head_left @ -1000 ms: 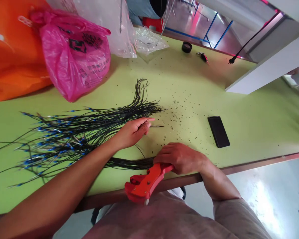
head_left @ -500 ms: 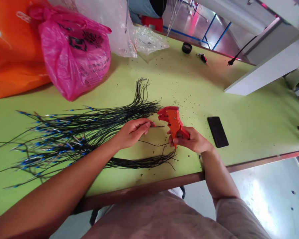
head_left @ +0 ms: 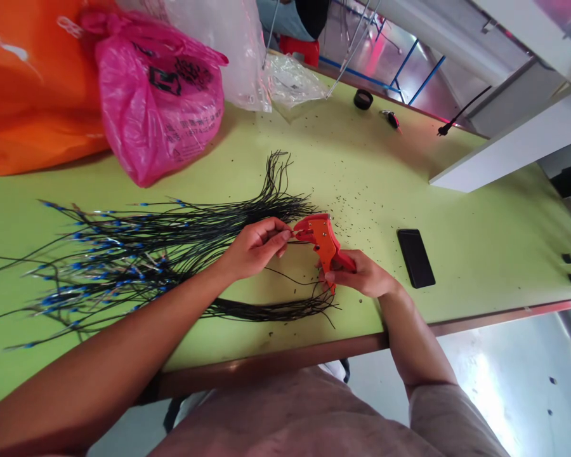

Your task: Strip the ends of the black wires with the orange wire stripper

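My right hand (head_left: 359, 273) is wrapped round the handles of a red and orange wire stripper (head_left: 324, 238), its jaws pointing left. Between thumb and fingertips, my left hand (head_left: 261, 244) pinches the end of a thin black wire right at those jaws; whether the wire lies inside them is too small to tell. Under and beside my left hand spreads a large bundle of black wires (head_left: 219, 222) with blue connectors at their far left ends. A separate strand group (head_left: 271, 311) curves along the table's near side, below both hands.
A black phone (head_left: 415, 258) lies to the right. Pink (head_left: 162, 114) and orange (head_left: 38, 89) plastic bags stand at the back left, with clear plastic (head_left: 295, 79) beside them. Black tape (head_left: 363, 99) and a white upright panel (head_left: 504, 143) are farther back. Tiny black scraps dot the green table (head_left: 476, 254).
The wire stripper has moved left and slightly down, its jaws now meeting my left fingertips. Before, a gap lay between them. The whole view has shifted slightly.
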Available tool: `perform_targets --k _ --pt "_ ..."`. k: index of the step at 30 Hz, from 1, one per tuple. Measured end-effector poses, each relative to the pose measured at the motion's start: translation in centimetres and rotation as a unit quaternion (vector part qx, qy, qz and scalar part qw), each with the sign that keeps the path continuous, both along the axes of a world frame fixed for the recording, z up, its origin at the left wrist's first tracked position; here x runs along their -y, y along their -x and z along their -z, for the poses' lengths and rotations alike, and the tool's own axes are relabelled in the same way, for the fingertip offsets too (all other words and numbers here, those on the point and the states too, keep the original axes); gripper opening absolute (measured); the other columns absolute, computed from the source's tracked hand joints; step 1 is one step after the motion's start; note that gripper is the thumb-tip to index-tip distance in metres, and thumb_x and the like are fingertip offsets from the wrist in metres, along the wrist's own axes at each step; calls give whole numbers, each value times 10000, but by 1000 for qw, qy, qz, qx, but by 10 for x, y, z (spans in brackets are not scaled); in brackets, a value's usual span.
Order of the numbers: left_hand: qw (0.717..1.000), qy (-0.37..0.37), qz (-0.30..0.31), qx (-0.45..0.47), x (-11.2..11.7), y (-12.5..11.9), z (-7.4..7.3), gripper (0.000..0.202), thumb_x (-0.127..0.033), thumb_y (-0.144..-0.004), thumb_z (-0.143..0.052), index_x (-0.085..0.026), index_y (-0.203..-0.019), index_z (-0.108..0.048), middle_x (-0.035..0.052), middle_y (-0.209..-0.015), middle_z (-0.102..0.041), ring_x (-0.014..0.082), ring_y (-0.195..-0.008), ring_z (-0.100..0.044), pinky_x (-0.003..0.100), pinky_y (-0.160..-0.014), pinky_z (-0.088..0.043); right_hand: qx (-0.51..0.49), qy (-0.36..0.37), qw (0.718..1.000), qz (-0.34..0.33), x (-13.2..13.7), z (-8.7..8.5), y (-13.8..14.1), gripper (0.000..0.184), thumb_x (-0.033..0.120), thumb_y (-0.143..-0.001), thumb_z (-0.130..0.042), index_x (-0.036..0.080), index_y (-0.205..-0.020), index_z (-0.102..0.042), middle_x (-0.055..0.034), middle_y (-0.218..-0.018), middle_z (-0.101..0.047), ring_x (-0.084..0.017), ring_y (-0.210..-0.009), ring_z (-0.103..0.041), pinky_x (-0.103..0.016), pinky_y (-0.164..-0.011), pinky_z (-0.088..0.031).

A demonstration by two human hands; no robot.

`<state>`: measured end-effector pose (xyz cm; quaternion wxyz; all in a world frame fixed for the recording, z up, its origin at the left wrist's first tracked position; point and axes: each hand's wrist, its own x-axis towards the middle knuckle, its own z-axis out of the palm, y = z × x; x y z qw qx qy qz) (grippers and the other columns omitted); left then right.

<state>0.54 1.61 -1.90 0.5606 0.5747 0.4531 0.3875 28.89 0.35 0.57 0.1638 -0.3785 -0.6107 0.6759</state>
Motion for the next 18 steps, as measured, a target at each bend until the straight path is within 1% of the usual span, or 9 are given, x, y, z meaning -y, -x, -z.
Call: perform_targets --k 4,9,15,18 --pt "1000 -5 3 -2 0 0 -2 394 -603 -922 -702 -215 -900 -638 -33 -626 -579 123 -549 -475 247 -512 -336 8 -5 1000 2 0 -1 0 452 554 -959 -809 137 -1108 -717 -55 -889 -759 -179 -791 -710 -301 -742 -588" --pt "1000 -4 17 -12 2 0 -3 384 -583 -930 -691 -215 -850 -616 -38 -627 -563 100 -511 -403 237 -476 -290 23 -25 999 11 1 -1 4 441 582 -968 -786 151 -953 -691 -44 -851 -723 -175 -777 -672 -303 -725 -575" --pt "1000 1 2 -14 2 -1 -3 343 -552 -893 -714 -220 -880 -629 -78 -602 -417 89 -491 -308 235 -451 -228 34 -11 999 24 3 2 8 473 622 -970 -770 161 -946 -665 -13 -787 -674 -158 -702 -630 -296 -671 -559" --pt "1000 -3 0 -11 2 -2 -4 319 -527 -883 -715 -219 -880 -632 -81 -598 -391 87 -492 -288 238 -451 -214 42 -11 999 18 3 2 9 476 628 -963 -777 168 -928 -660 -10 -771 -671 -169 -705 -640 -310 -676 -576"
